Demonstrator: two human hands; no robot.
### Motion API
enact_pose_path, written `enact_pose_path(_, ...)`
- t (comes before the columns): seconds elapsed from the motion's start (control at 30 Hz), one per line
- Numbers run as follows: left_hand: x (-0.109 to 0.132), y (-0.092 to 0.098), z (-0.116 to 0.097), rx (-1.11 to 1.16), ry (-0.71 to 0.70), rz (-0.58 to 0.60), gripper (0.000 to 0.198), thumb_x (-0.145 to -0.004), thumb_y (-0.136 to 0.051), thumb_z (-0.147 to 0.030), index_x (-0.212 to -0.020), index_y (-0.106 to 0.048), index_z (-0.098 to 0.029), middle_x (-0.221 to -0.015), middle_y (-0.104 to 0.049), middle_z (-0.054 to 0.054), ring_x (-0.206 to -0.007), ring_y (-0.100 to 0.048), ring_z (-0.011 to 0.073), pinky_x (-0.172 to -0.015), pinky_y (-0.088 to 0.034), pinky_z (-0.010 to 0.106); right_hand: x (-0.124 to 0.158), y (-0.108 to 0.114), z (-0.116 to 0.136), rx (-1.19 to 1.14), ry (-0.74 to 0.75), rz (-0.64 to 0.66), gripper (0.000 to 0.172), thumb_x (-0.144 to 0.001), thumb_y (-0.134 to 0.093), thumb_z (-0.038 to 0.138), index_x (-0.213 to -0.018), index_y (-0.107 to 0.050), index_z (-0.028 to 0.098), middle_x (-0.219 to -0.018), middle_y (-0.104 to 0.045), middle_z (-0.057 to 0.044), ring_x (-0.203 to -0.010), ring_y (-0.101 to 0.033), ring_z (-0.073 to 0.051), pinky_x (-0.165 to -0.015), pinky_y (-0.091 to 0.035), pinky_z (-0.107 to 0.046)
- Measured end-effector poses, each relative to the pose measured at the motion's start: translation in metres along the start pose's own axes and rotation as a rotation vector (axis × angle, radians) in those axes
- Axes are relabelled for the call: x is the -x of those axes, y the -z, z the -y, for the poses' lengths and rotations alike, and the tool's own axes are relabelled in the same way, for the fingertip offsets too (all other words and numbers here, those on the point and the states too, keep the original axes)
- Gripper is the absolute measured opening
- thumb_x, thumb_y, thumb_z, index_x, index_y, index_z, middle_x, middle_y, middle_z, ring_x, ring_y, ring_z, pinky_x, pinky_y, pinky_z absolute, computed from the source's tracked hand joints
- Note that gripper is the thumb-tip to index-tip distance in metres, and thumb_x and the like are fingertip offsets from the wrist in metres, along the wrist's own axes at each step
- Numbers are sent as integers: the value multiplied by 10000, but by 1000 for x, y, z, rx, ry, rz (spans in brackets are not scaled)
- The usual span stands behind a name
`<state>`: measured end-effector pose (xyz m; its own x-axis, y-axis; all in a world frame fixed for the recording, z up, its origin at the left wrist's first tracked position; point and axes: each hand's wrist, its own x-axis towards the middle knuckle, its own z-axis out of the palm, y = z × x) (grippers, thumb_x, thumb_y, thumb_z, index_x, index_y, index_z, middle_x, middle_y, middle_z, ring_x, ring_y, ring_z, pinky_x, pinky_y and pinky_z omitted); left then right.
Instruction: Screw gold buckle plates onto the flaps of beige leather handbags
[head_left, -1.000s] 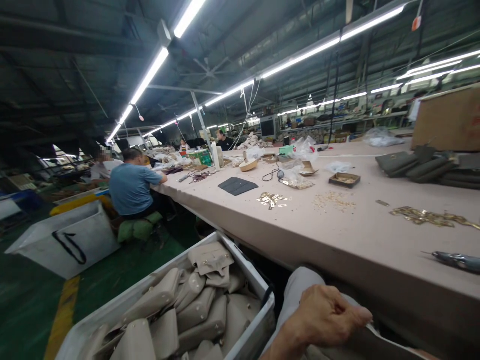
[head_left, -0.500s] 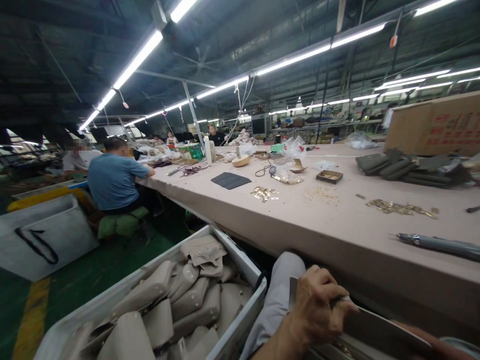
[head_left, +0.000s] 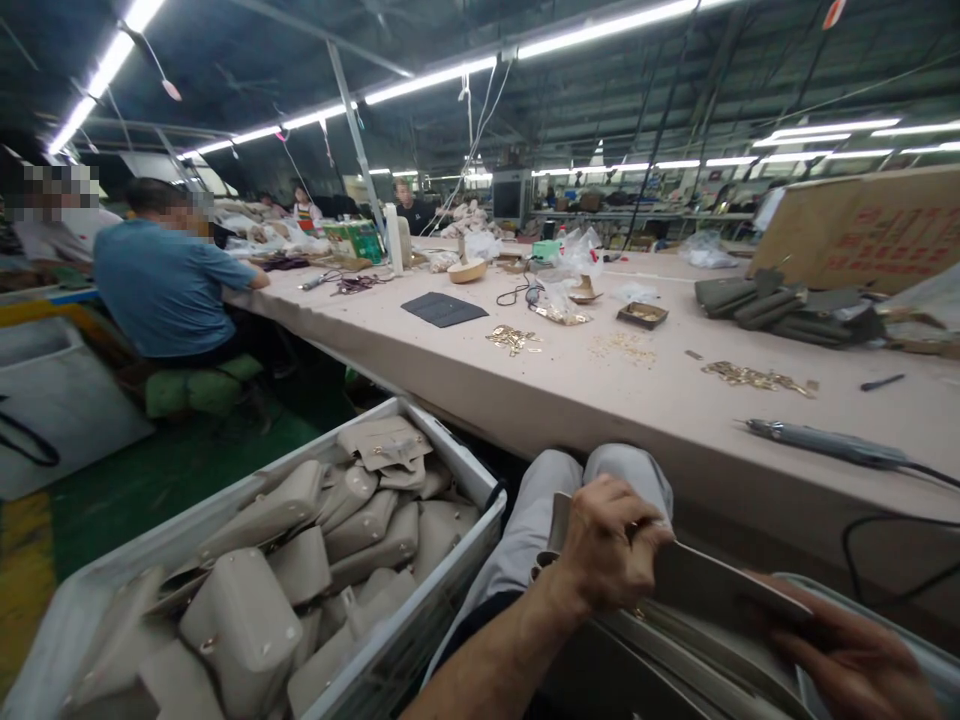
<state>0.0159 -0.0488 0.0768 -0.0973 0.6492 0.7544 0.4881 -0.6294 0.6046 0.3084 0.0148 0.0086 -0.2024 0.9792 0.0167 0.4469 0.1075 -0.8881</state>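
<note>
A taupe handbag (head_left: 720, 610) rests on my lap in the lower right, its flap raised and its interior in view. My left hand (head_left: 611, 545) is closed on the flap's left end, thumb and bent fingers pinching the edge. At the other side my right hand (head_left: 855, 645) holds the bag near the flap's right end, with part of its fingers behind the flap. Left of my knees stands a white plastic crate (head_left: 450, 600) heaped with similar taupe bags (head_left: 240, 610).
A long covered table (head_left: 570, 390) runs ahead, bearing gold metal pieces (head_left: 757, 378), an electric screwdriver (head_left: 825, 440), a dark flat panel (head_left: 444, 308) and a small tray (head_left: 643, 314). A cardboard box (head_left: 855, 225) sits at the right. A person in blue (head_left: 165, 270) sits at far left.
My view has tilted down and turned slightly right, so the scene sits higher and further left. More of the bag and my right hand shows. My left hand keeps its grip on the flap.
</note>
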Motion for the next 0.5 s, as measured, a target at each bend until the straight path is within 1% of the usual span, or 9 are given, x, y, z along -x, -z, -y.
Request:
enact_pose_path(0.07,-3,9,-4,-20,112,112,50,-775,-736,-184,-793,-762,-145,-771,-679,39,-730,-594,163,-700,-437,302,5,-1,7,-8,-1,34,489,-533,-880,485,-968,-840,265,-1139,-740,-79,-1127,-676,-387,-965,-593,-379)
enact_pose_path(0.17,-10,25,-9,-4,317,325,65,-763,-736,-209,-780,-786,-172,-742,-650,15,-676,-565,141,-620,-409,267,15,-8,25,2,66,62,433,-601,-856,471,-983,-839,266,-1107,-749,-71,-1084,-698,-364,-951,-598,-357)
enact_pose_path(0.2,-12,29,-11,30,379,376,80,-760,-738,-222,-790,-789,-168,-740,-646,10,-662,-551,132,-595,-396,253,18,-10,32,-4,103,70,407,-631,-839,463,-987,-839,266,-1102,-751,-69,-1068,-705,-356,-949,-597,-353)
enact_pose_path(0.23,-14,33,-12,71,432,401,103,-755,-743,-234,-807,-790,-158,-742,-643,7,-652,-535,123,-573,-383,242,21,-12,37,-17,143,74,381,-656,-823,455,-985,-839,263,-1094,-752,-69,-1050,-712,-350,-940,-599,-348)
enact_pose_path(0.27,-16,36,-14,111,470,402,128,-747,-751,-239,-823,-790,-144,-746,-640,6,-649,-519,115,-558,-370,233,22,-13,42,-31,180,80,361,-675,-811,448,-981,-840,257,-1090,-752,-71,-1036,-717,-347,-929,-602,-342)
enact_pose_path(0.33,-17,39,-15,169,516,368,157,-731,-765,-243,-830,-787,-123,-737,-620,4,-638,-482,102,-535,-342,227,22,-13,47,-45,240,102,342,-702,-800,433,-983,-840,243,-1090,-751,-80,-1029,-720,-347,-916,-601,-330)
enact_pose_path(0.4,-16,40,-16,198,559,335,161,-716,-773,-240,-812,-782,-112,-699,-586,-2,-615,-448,94,-510,-311,230,20,-10,47,-31,259,153,350,-726,-796,427,-1013,-836,229,-1098,-747,-91,-1036,-717,-351,-907,-599,-320)
enact_pose_path(0.5,-14,41,-16,236,645,345,182,-693,-780,-244,-806,-773,-102,-637,-550,-13,-574,-415,89,-479,-272,233,15,-7,43,-38,277,245,376,-787,-765,428,-1100,-815,227,-1160,-729,-102,-1074,-704,-359,-887,-604,-313)
